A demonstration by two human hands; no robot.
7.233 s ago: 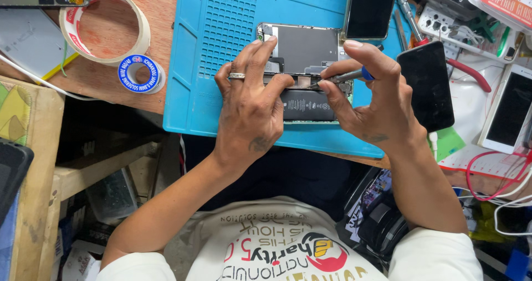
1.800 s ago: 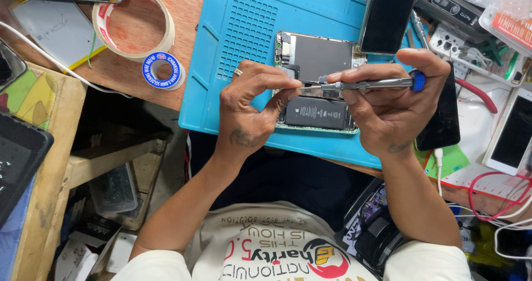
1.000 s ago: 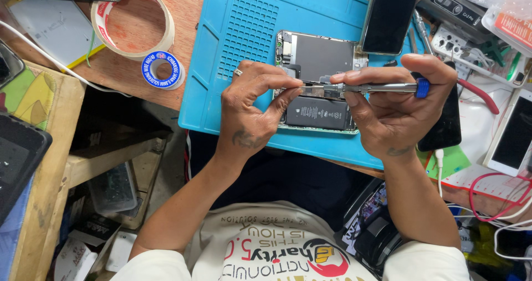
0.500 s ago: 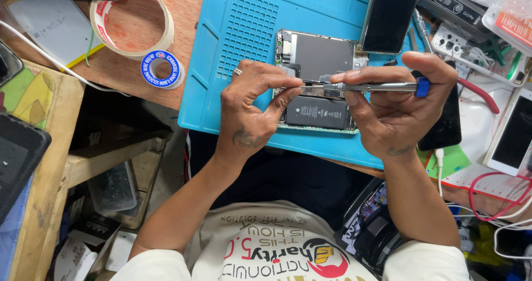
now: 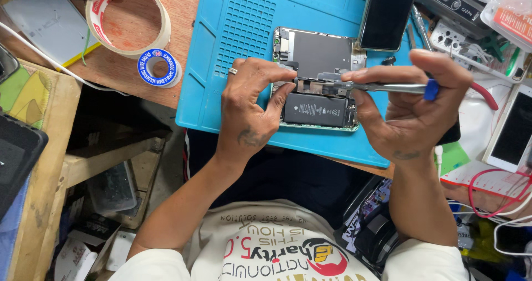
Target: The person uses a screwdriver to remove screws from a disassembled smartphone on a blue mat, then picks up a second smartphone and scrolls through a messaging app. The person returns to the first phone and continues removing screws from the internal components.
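Blue mat (image 5: pixel 233 48) on bench. Opened phone (image 5: pixel 318 76) mid-mat, long axis near-far. Left hand (image 5: pixel 252 106) pinches phone's left edge. Right hand (image 5: pixel 413 112) grips screwdriver (image 5: pixel 382 86), shaft lying left-right, tip just left, on phone's middle.

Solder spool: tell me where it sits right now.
In the head view, the solder spool lies on the wooden bench, left of the blue mat, just below the tape roll.

Right hand (image 5: pixel 410 109) now gripping a screwdriver (image 5: pixel 388 87) flat over the opened phone (image 5: pixel 318 79), left fingers curled tighter
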